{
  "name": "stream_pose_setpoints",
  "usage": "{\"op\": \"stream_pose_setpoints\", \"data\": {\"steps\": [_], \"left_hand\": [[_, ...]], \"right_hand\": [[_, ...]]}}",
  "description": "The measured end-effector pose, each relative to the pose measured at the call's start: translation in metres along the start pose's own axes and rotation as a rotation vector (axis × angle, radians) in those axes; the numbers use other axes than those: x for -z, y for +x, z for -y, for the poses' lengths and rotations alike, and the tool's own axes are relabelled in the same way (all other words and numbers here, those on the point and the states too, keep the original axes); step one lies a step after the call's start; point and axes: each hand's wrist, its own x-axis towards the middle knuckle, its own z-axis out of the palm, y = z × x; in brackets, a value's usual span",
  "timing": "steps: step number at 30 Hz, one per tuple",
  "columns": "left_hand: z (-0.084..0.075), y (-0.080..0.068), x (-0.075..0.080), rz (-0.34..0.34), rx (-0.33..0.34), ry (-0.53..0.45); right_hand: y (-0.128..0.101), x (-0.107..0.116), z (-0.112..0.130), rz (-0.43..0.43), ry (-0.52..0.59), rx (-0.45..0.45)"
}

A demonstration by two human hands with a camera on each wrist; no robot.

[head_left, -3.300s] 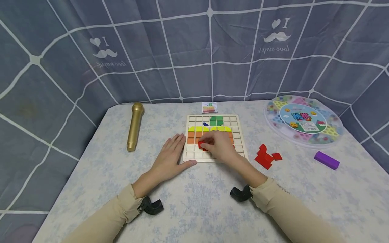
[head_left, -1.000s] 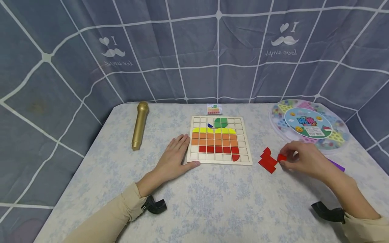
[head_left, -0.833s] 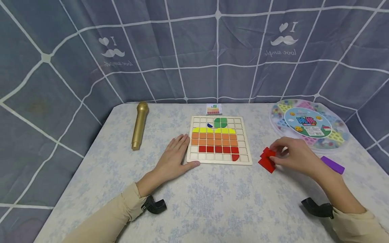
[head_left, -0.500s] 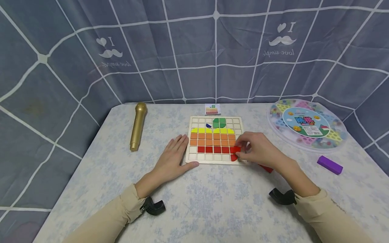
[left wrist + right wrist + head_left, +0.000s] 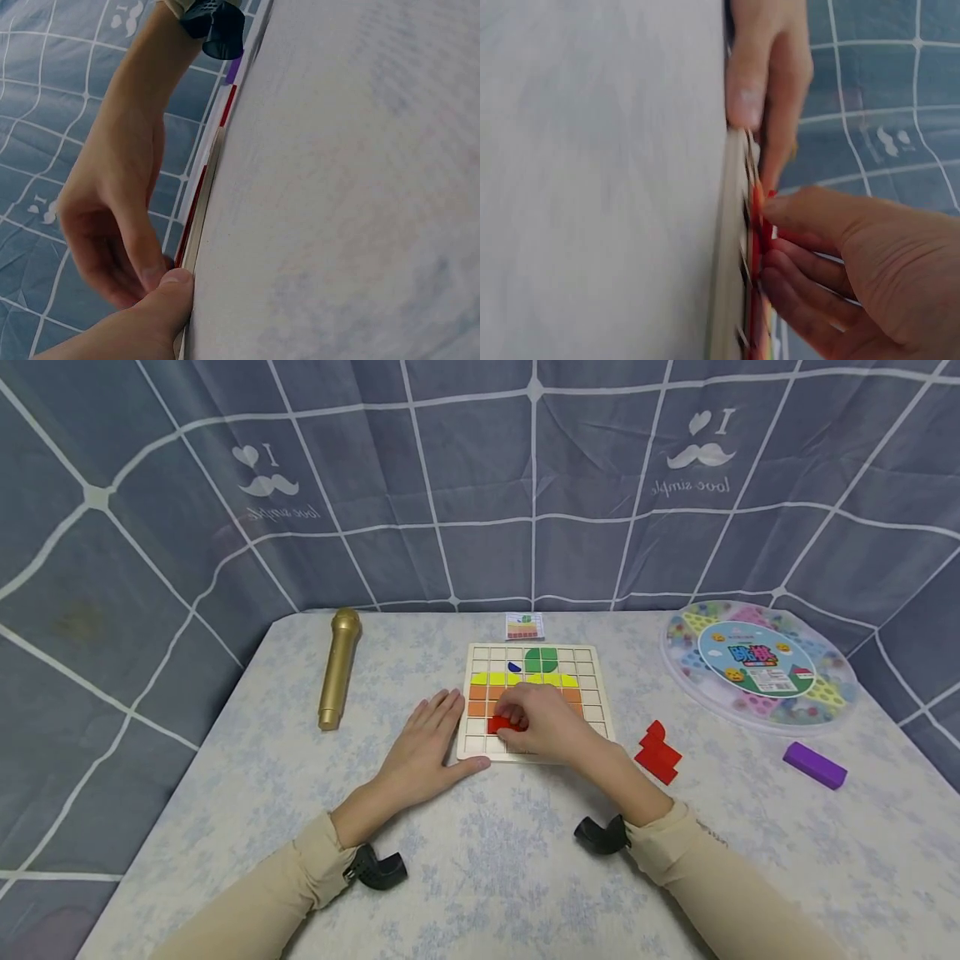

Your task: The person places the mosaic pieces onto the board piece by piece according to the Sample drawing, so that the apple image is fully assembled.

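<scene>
Right hand [image 5: 551, 720] pinching small red tile [image 5: 504, 724] over gridded board [image 5: 592, 710], left hand [image 5: 423, 745] flat — steadying board's edge

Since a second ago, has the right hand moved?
Yes. The right hand has gone left, from the loose red pieces on the table onto the puzzle board, its fingers pinching a red piece.

Right hand [image 5: 543, 720] now back over board [image 5: 597, 714]

pale wooden board [image 5: 598, 710], glossy gold microphone [image 5: 338, 668], matt floral tablecloth [image 5: 480, 868].
</scene>
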Motion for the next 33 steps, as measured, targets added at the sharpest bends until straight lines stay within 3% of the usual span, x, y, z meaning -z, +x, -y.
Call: {"op": "stream_pose_setpoints", "data": {"steps": [11, 18, 25, 33], "left_hand": [[0.002, 0.000, 0.002, 0.003, -0.012, 0.002], [0.001, 0.000, 0.002, 0.009, -0.007, 0.001], [0.001, 0.001, 0.001, 0.008, 0.006, 0.007], [-0.001, 0.001, 0.001, 0.010, 0.010, 0.001]], "right_hand": [[0.013, -0.025, 0.013, -0.064, 0.074, 0.033], [0.010, -0.028, 0.016, -0.067, 0.061, 0.030], [-0.007, -0.009, 0.006, -0.061, 0.117, -0.037], [-0.036, 0.032, -0.028, -0.120, 0.004, -0.085]]}}
